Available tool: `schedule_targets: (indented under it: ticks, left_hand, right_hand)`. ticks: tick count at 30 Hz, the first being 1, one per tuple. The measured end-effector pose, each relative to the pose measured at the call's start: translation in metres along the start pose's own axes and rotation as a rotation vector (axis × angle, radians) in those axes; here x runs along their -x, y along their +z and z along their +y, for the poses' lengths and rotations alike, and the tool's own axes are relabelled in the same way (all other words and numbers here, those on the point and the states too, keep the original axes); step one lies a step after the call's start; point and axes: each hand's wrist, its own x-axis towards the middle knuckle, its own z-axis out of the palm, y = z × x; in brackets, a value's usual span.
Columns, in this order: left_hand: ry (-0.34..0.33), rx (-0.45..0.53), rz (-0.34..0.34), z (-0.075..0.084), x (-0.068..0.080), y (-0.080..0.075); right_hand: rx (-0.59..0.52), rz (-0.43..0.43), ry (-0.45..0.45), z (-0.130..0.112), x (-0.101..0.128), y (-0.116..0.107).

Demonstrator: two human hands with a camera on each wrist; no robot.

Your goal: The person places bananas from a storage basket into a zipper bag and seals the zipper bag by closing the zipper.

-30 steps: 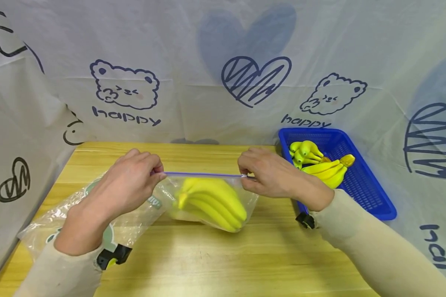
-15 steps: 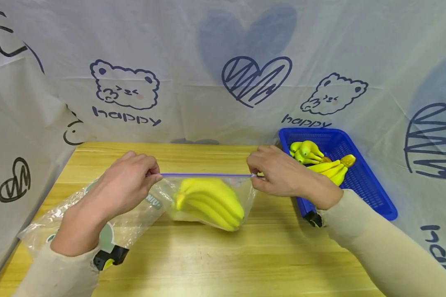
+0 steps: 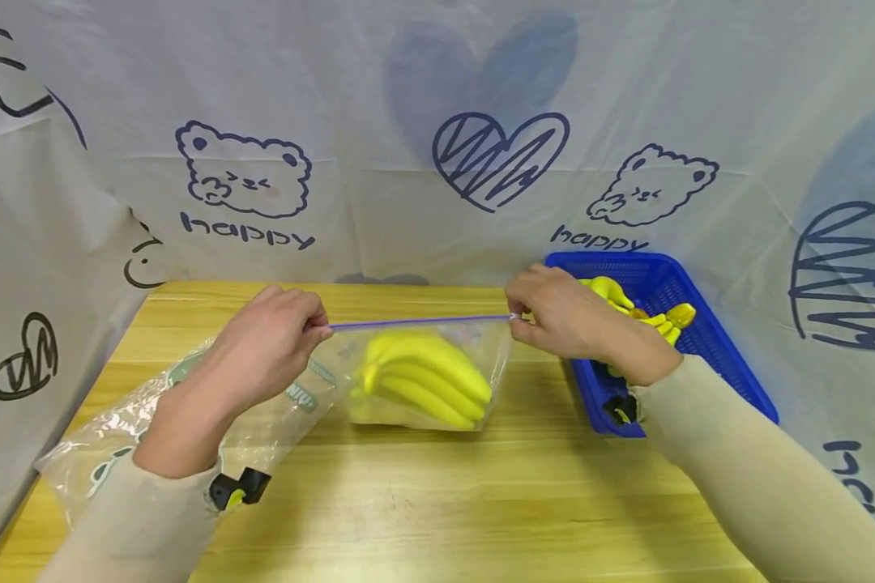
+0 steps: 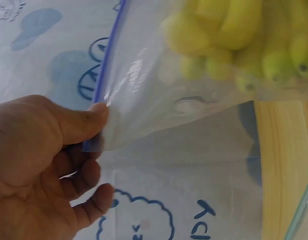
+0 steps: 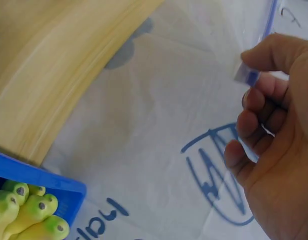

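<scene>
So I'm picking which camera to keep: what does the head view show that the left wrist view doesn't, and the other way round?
Only the head view shows the right hand pinching the bag's other end, the blue basket and the spare bag under the left arm. Only the left wrist view shows the thumb and curled fingers from below. Both show the left hand pinching the zip-lock bag and the banana bunch.

Clear glossy plastic bag [image 3: 423, 380], smooth yellow bananas [image 3: 426, 380] inside; matt blond wood table [image 3: 437, 502]; blue plastic mesh basket [image 3: 707, 356] at three o'clock.
</scene>
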Motion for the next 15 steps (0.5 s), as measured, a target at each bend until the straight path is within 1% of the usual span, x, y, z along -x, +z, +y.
schedule_targets:
  ticks: [2, 5, 7, 9, 11, 13, 15]
  left_hand:
    - [0.007, 0.003, 0.031, -0.001, -0.012, 0.006]
    - [0.016, -0.006, 0.108, -0.004, -0.035, 0.017]
    - [0.023, -0.025, 0.17, -0.007, -0.051, 0.025]
    - [0.039, -0.049, 0.234, -0.009, -0.065, 0.034]
    - [0.064, -0.074, 0.278, -0.01, -0.074, 0.044]
    - [0.093, -0.092, 0.286, -0.009, -0.077, 0.054]
    - [0.116, -0.116, 0.244, -0.007, -0.073, 0.064]
  right_hand:
    - [0.047, -0.007, 0.073, 0.008, -0.004, -0.003]
    - [0.13, 0.01, 0.174, 0.019, -0.012, -0.007]
    - [0.188, 0.05, 0.203, 0.027, -0.017, -0.009]
    - [0.241, 0.113, 0.215, 0.033, -0.02, -0.008]
    - [0.285, 0.171, 0.216, 0.039, -0.02, -0.005]
    - [0.31, 0.205, 0.228, 0.043, -0.015, 0.0]
    - [0.321, 0.203, 0.239, 0.044, -0.005, 0.007]
